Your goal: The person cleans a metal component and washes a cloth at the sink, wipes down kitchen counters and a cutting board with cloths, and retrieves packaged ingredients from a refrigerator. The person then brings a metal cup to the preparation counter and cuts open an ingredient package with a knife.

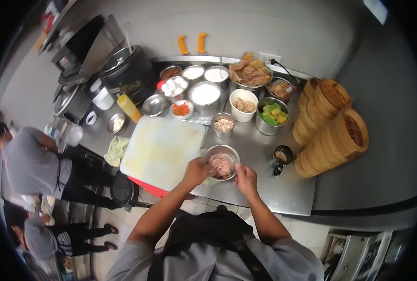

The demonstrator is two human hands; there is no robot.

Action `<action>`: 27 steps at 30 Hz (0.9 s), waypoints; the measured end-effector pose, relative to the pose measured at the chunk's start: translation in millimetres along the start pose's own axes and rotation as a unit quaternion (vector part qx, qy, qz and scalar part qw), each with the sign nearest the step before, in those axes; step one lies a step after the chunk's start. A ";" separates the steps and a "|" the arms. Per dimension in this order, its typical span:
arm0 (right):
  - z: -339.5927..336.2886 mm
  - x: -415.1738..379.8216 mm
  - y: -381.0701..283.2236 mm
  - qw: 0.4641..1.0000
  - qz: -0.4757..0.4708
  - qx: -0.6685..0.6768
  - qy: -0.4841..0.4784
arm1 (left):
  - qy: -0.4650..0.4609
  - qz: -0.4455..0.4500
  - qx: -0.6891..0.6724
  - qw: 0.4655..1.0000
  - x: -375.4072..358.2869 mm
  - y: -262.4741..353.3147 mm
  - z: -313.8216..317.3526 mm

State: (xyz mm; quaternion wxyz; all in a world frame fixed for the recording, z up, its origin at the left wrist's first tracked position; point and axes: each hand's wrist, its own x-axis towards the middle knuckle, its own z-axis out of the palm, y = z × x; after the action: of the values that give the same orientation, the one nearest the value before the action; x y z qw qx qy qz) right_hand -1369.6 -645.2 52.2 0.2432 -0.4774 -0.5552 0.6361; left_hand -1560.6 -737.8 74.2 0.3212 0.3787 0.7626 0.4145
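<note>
A round metal bowl [236, 152] with pink raw meat [220, 166] in it is at the counter's front edge, right of a white cutting board [164, 145]. My left hand [197, 172] is closed at the bowl's left rim, its fingers slightly blurred. On the opposite side my right hand [246, 180] grips the right rim. Part of a pale cloth [210, 181] shows under the bowl. Just behind stands a small metal container [223, 133] of chopped pinkish pieces.
Stacked bamboo steamers [332, 143] stand at the right, near a small dark-lidded jar [282, 154]. Along the back are a tub of green vegetables [272, 112], a white tub [243, 114], eggs [174, 87] and a yellow squeeze bottle [129, 108]. Two people [35, 161] work at the left.
</note>
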 end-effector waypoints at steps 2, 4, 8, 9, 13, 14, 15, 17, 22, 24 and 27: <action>-7.4 -14.4 18.3 0.999 0.006 -0.009 -0.053 | 0.010 0.139 0.089 0.986 23.7 -11.0 32.6; -3.5 -5.2 39.8 0.993 0.017 0.112 0.021 | 0.012 0.114 0.132 0.985 43.7 -23.7 60.5; -12.7 12.3 56.5 0.986 -0.021 0.148 0.077 | -0.086 0.023 -0.090 0.992 62.3 -31.1 71.3; -7.8 17.5 54.4 0.984 -0.053 0.150 0.082 | -0.103 0.023 -0.093 0.990 59.7 -36.1 73.9; -6.6 29.3 70.9 0.993 -0.100 -0.046 0.034 | -0.079 0.067 -0.052 0.993 27.5 -33.5 27.0; 0.8 24.4 66.1 0.998 -0.054 -0.038 0.020 | -0.091 0.001 -0.081 0.993 20.4 -40.2 9.5; 9.1 18.7 63.5 0.997 -0.062 -0.041 -0.015 | -0.056 -0.009 -0.080 0.995 11.6 -50.3 -5.4; 27.1 12.2 54.4 0.949 -0.266 -0.168 -0.007 | -0.035 0.007 -0.123 0.992 -3.4 -71.6 -28.3; 81.6 4.2 10.7 0.865 -0.397 -0.291 -0.099 | 0.069 -0.063 -0.161 0.983 -70.0 -84.0 -98.6; 95.3 12.9 9.1 0.837 -0.411 -0.335 -0.134 | 0.128 -0.066 -0.178 0.973 -104.3 -107.0 -122.4; 99.5 36.3 9.4 0.755 -0.457 -0.438 -0.170 | 0.206 -0.120 -0.128 0.963 -167.7 -132.7 -160.3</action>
State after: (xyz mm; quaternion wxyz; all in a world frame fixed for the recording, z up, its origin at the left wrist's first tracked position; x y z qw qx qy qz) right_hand -1470.3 -664.4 23.9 0.1713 -0.1049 -0.9574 0.2073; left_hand -1645.9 -990.7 59.7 0.2500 0.1464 0.7926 0.5365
